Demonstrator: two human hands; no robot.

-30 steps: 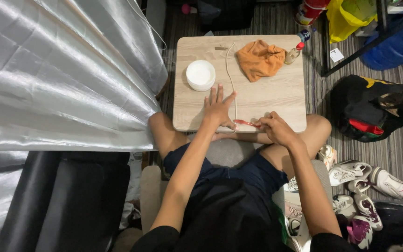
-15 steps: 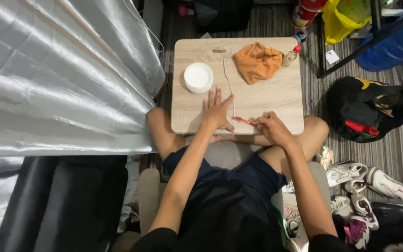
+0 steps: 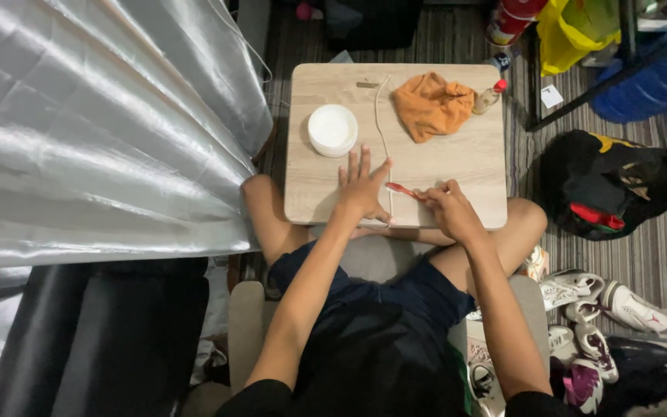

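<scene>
On the pale wood-grain bench [image 3: 310, 193], the left hand [image 3: 362, 190] lies flat, fingers apart, beside a thin cream cord [image 3: 380, 123]; the right hand [image 3: 445, 208] has its fingers clamped on a slim red stick [image 3: 401, 189]

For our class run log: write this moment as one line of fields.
left hand: flat on table, fingers spread | right hand: holds red tool | cord: lying between the hands | white tub, orange cloth: apart

A black short-sleeved top is worn, its sleeves ending at the lower edge of the frame. Dark navy shorts are seen below centre; forearms and knees are left bare.
</scene>
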